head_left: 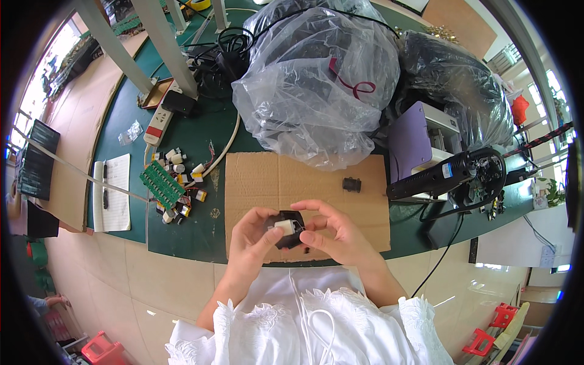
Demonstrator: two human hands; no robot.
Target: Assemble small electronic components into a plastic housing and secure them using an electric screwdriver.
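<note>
Over the near part of a cardboard sheet (292, 182), my left hand (250, 234) grips a small black plastic housing (289, 242) from its left side. Inside the housing sits a white block-shaped part (284, 228), with my left thumb against it. My right hand (334, 234) closes on the right side of the same housing, its thumb and fingertips near thin wires. Whether those fingertips pinch a wire is too small to make out. A short black cylindrical part (351, 184) lies on the cardboard, farther off to the right.
Left of the cardboard, a green circuit board (162, 184) rests on several small wired parts. Beyond are a power strip (159, 125) and an open notebook (115, 194). A large plastic bag (316, 85) stands behind; a black tool (432, 179) and purple-sided device (417, 143) are at right.
</note>
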